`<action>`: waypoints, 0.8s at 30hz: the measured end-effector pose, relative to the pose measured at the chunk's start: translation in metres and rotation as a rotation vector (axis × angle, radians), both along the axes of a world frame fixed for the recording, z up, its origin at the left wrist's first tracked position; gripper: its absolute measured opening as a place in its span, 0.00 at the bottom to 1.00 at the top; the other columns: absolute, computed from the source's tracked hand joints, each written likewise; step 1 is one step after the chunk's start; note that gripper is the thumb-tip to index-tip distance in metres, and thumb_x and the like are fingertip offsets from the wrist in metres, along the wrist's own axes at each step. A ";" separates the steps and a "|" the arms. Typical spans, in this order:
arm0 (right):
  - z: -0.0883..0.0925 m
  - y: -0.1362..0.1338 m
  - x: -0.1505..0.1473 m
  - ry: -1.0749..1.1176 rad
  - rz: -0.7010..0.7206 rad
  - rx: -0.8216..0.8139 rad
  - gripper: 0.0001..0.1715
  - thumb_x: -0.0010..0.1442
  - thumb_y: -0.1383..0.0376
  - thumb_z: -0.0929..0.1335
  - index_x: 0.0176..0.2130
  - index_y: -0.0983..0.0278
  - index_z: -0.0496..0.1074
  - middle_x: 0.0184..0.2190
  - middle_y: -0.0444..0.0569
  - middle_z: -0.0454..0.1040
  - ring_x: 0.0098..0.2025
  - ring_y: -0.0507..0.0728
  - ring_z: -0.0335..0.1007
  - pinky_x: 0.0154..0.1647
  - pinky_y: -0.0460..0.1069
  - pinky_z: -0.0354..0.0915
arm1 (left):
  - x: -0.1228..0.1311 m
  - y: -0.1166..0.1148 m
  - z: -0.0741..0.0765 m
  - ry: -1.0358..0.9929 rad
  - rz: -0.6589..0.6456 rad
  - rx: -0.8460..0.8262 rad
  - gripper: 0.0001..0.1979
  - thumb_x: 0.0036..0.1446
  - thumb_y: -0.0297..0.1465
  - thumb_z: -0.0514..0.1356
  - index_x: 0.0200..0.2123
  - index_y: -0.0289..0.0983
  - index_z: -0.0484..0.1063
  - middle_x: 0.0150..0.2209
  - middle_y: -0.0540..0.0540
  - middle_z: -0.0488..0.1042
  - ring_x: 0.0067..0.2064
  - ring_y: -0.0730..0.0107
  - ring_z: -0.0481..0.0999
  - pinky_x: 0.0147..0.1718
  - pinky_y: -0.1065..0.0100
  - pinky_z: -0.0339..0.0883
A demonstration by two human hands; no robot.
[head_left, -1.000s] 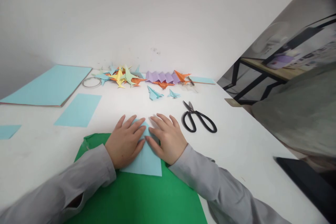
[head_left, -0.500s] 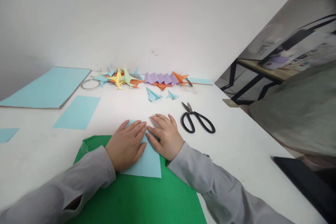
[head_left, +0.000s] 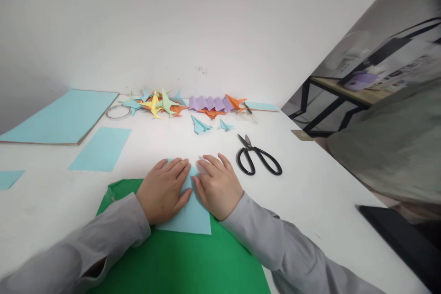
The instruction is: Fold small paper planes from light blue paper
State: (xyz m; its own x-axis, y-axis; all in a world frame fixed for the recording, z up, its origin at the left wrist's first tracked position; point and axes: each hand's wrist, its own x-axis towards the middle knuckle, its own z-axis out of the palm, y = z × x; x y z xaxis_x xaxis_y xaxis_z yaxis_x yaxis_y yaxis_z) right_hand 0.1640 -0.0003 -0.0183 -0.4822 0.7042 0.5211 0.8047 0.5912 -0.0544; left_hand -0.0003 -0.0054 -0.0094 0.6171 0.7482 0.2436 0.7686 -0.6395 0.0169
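Note:
A light blue sheet of paper lies on a green mat or sheet, its upper part reaching past the green onto the white table. My left hand rests flat over the paper's left side, fingers stretched out and pointing up and right. On the right, my right hand touches the paper's right edge with thumb and forefinger, its other fingers spread and slightly bent. The paper's top right corner looks slanted, as if folded in. Much of its left side is hidden under my left hand.
Black-handled scissors lie open to the right. Behind are small blue folded planes, a row of colourful folded paper, and a tape roll. Blue sheets lie left. A person in a pale garment is at the right.
My right hand has shifted slightly right and down, its fingertips moving away from my left hand's. The left hand stays pressed on the paper.

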 end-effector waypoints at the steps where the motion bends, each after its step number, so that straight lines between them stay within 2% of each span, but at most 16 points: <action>1: 0.000 -0.001 -0.001 -0.005 -0.013 0.013 0.14 0.56 0.67 0.62 0.25 0.67 0.74 0.39 0.54 0.75 0.49 0.61 0.63 0.54 0.59 0.51 | 0.000 0.001 0.000 -0.008 -0.002 0.001 0.24 0.56 0.37 0.48 0.54 0.32 0.61 0.53 0.38 0.65 0.53 0.56 0.62 0.49 0.55 0.55; 10: -0.002 -0.004 -0.005 -0.003 -0.050 0.089 0.14 0.55 0.68 0.63 0.23 0.68 0.74 0.35 0.54 0.76 0.45 0.61 0.66 0.51 0.57 0.56 | 0.002 0.003 0.004 0.002 0.013 -0.012 0.24 0.56 0.39 0.48 0.53 0.33 0.60 0.50 0.40 0.66 0.50 0.57 0.63 0.46 0.57 0.55; 17: -0.005 -0.004 -0.006 0.004 -0.067 0.162 0.14 0.54 0.68 0.64 0.22 0.67 0.73 0.33 0.52 0.76 0.42 0.60 0.67 0.49 0.56 0.57 | 0.005 0.005 0.006 0.027 0.040 -0.002 0.24 0.56 0.39 0.48 0.51 0.30 0.61 0.46 0.38 0.68 0.45 0.57 0.64 0.42 0.57 0.57; 24: -0.003 -0.007 -0.004 -0.008 -0.059 0.206 0.15 0.54 0.68 0.64 0.19 0.66 0.72 0.32 0.52 0.77 0.42 0.60 0.68 0.48 0.56 0.57 | 0.004 0.005 0.003 -0.001 0.069 0.036 0.25 0.55 0.41 0.48 0.50 0.29 0.62 0.48 0.36 0.67 0.48 0.56 0.64 0.43 0.57 0.57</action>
